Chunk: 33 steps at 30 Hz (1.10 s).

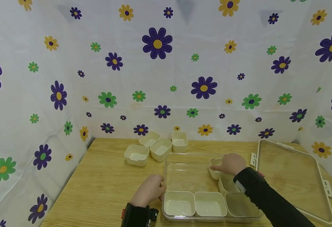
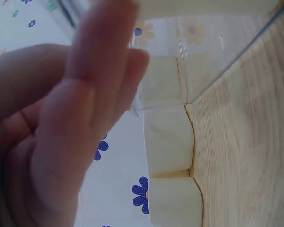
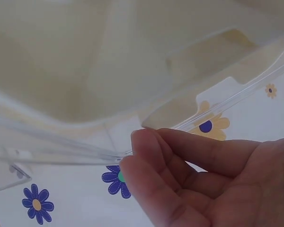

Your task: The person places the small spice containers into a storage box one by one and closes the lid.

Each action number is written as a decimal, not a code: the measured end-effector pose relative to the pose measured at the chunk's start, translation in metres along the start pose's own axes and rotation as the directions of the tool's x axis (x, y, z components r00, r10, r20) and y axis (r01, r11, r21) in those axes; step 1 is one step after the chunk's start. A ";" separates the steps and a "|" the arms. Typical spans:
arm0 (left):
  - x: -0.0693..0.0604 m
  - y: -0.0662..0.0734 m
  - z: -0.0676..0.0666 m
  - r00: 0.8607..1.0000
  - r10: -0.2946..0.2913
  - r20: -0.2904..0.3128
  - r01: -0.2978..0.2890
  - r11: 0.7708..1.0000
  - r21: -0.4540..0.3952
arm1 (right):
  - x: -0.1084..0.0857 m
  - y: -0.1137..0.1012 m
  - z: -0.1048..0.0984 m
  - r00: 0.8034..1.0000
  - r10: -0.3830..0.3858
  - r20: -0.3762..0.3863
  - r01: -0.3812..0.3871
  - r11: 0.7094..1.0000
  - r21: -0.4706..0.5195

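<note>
The clear box (image 1: 188,175) holds three cream containers along its front, the middle one (image 1: 210,204) among them, and another (image 1: 228,184) on the right side behind them. My right hand (image 1: 233,164) pinches a further cream container (image 1: 215,173) near the back right, its thumb over the rim. In the right wrist view this hand's curled fingers (image 3: 156,161) lie by the clear rim, below the pale container (image 3: 85,61). At the box's left wall, my left hand (image 1: 150,190) grips the edge with bent fingers, seen close in the left wrist view (image 2: 80,104).
Several cream containers (image 1: 137,155) stand on the wooden table (image 1: 103,176) behind and left of the box. A clear lid with a pale frame (image 1: 296,176) lies at the right. Flower-printed cloth (image 1: 177,69) hangs behind the table.
</note>
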<state>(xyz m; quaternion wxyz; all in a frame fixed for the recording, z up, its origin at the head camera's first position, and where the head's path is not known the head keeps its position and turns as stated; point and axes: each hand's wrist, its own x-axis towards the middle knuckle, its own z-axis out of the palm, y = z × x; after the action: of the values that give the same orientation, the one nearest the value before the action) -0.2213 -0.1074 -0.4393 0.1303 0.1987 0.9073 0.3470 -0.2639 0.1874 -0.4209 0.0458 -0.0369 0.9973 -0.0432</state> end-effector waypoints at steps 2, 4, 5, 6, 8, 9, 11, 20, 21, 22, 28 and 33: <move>0.000 0.001 -0.001 1.000 -0.004 0.003 0.004 1.000 0.001 | 0.000 0.002 -0.002 1.000 0.004 0.007 -0.003 1.000 -0.012; 0.001 0.001 -0.001 1.000 -0.007 0.004 0.007 1.000 0.006 | 0.000 0.004 -0.003 1.000 0.009 0.013 -0.008 1.000 -0.026; 0.000 0.002 -0.001 1.000 -0.008 0.004 0.008 1.000 0.009 | 0.000 0.005 -0.003 1.000 0.012 0.015 -0.012 0.999 -0.031; 0.000 0.002 -0.002 1.000 -0.008 0.003 0.008 1.000 0.012 | 0.000 0.006 -0.003 1.000 0.016 0.018 -0.015 0.999 -0.035; 0.000 0.002 -0.002 1.000 -0.009 0.000 0.009 1.000 0.017 | 0.000 0.008 -0.004 1.000 0.022 0.021 -0.021 0.999 -0.040; 0.000 0.003 -0.002 1.000 -0.010 0.000 0.010 1.000 0.018 | 0.000 0.009 -0.004 0.999 0.025 0.022 -0.024 0.999 -0.039; 0.000 0.003 -0.003 1.000 -0.011 -0.003 0.011 1.000 0.018 | 0.001 0.010 -0.005 0.999 0.031 0.023 -0.030 0.999 -0.038; 0.003 0.004 -0.002 1.000 -0.007 -0.010 0.008 1.000 0.016 | 0.002 0.013 -0.006 0.999 0.046 0.027 -0.046 0.999 -0.024; 0.004 0.004 -0.001 1.000 -0.008 -0.010 0.008 1.000 0.018 | 0.002 0.013 -0.005 0.998 0.049 0.030 -0.049 0.999 -0.021; 0.004 0.004 -0.001 1.000 -0.006 -0.010 0.006 1.000 0.020 | 0.002 0.014 -0.005 0.998 0.053 0.031 -0.052 0.998 -0.017; 0.003 0.005 -0.001 1.000 -0.020 0.004 0.019 1.000 0.022 | -0.004 0.015 -0.009 0.999 0.042 0.021 -0.044 0.996 0.078; -0.001 0.002 -0.003 0.999 -0.034 0.009 0.034 0.999 0.016 | -0.016 0.008 -0.019 0.999 0.035 -0.017 -0.030 0.972 0.232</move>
<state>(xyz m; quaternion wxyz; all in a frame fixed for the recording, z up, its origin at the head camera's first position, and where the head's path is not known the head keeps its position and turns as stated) -0.2210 -0.1079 -0.4357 0.1390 0.1860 0.9125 0.3367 -0.2499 0.1982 -0.4011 0.0402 -0.0146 0.9864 -0.1589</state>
